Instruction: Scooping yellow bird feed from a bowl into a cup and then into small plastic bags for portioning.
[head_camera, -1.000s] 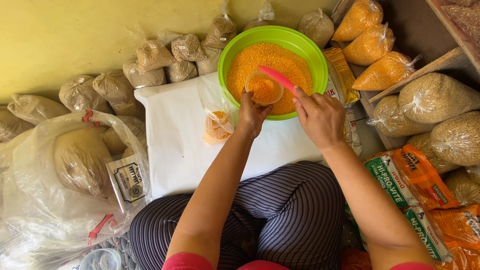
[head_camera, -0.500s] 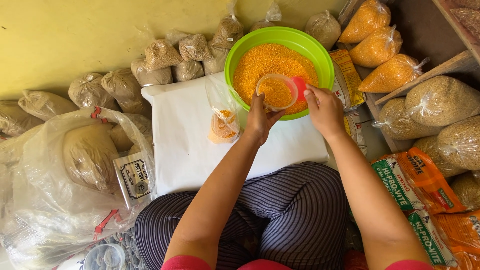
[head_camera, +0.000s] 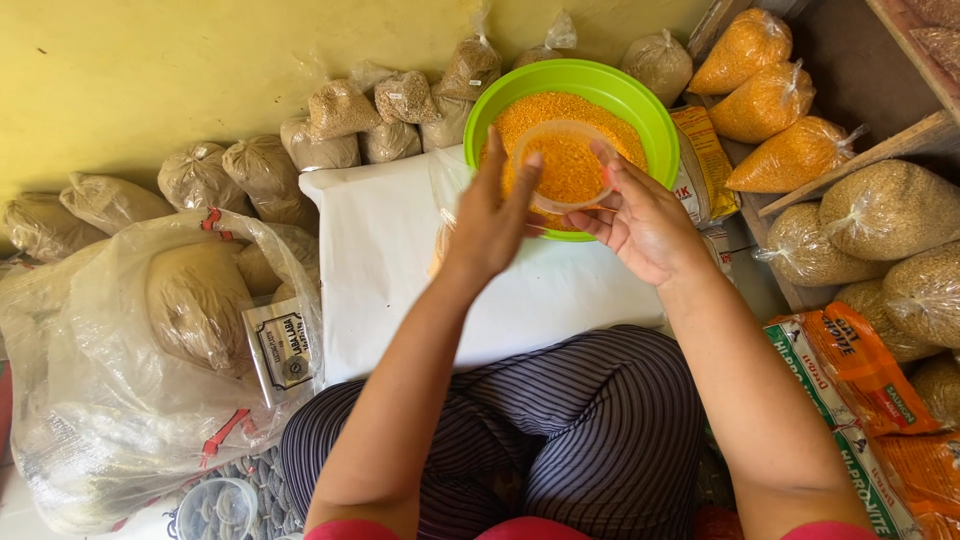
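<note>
A clear plastic cup (head_camera: 566, 166) heaped with orange grain is held just above a lime-green bowl (head_camera: 655, 120) of the same grain. My right hand (head_camera: 648, 225) cradles the cup from below and from the right, and a bit of pink shows by its fingers. My left hand (head_camera: 493, 212) presses its upright fingers against the cup's left rim. A small clear bag (head_camera: 441, 245) with some orange grain lies on the white sheet (head_camera: 400, 260), partly hidden behind my left wrist.
Tied bags of brown grain (head_camera: 340, 110) line the yellow wall. Orange grain bags (head_camera: 790, 155) and tan grain bags (head_camera: 890, 210) fill wooden shelves at the right. A big clear sack (head_camera: 150, 330) sits at the left, printed packets (head_camera: 850, 390) by my right knee.
The cup was low in the bowl with a pink handle sticking out. It has since been lifted and brought closer, and both hands have come up around it.
</note>
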